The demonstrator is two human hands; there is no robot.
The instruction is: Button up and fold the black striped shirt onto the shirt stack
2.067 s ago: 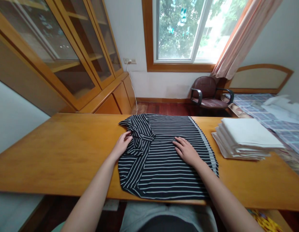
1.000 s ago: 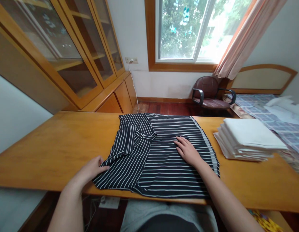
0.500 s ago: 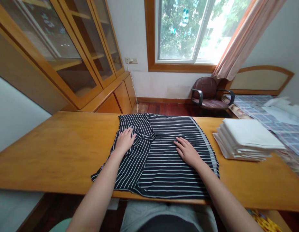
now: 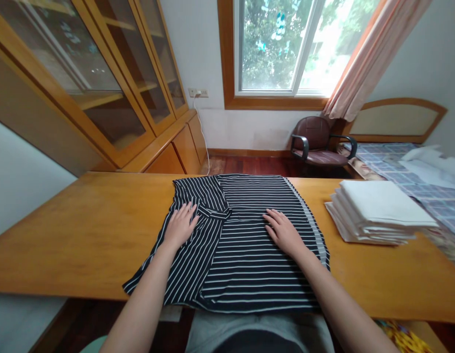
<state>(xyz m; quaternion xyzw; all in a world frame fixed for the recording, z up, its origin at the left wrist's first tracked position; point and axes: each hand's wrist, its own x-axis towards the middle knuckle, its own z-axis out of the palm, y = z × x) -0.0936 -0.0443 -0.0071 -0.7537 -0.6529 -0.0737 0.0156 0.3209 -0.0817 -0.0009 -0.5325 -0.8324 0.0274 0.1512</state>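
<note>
One wooden desk (image 4: 83, 230), and on it one black-and-white striped shirt (image 4: 245, 245). Lies spread flat across the middle of the desk, near hem hanging just over the near edge. One flap fanned out toward the near left, stripes there running on a slant; across the rest, stripes running straight from side to side. One grey band along the shirt's right edge.

Two hands on the shirt, both open and flat, palms down, gripping nothing. Left hand (image 4: 181, 224): fingers spread, pressed on the slanted-stripe flap, just beside the small ridge of bunched cloth near the shirt's middle. Right hand (image 4: 284, 231): fingers loosely together, pressed on the straight-striped part, right of centre. Well apart from each other, one on either side of the middle. Two bare forearms reaching in from the near edge.

One stack of folded white cloths (image 4: 377, 211) at the right end of the desk, near the shirt but not touching it; several layers, exact number not to be told.

Beyond the desk: one dark armchair (image 4: 317, 139) under one window (image 4: 282, 46), one pink curtain (image 4: 367, 54) drawn to its right side, one bed (image 4: 414, 166) with a checked cover at far right. At left, one wooden cabinet (image 4: 102, 88) with three glass doors in view, and one wall socket (image 4: 197, 92) with one white cord plugged in.
</note>
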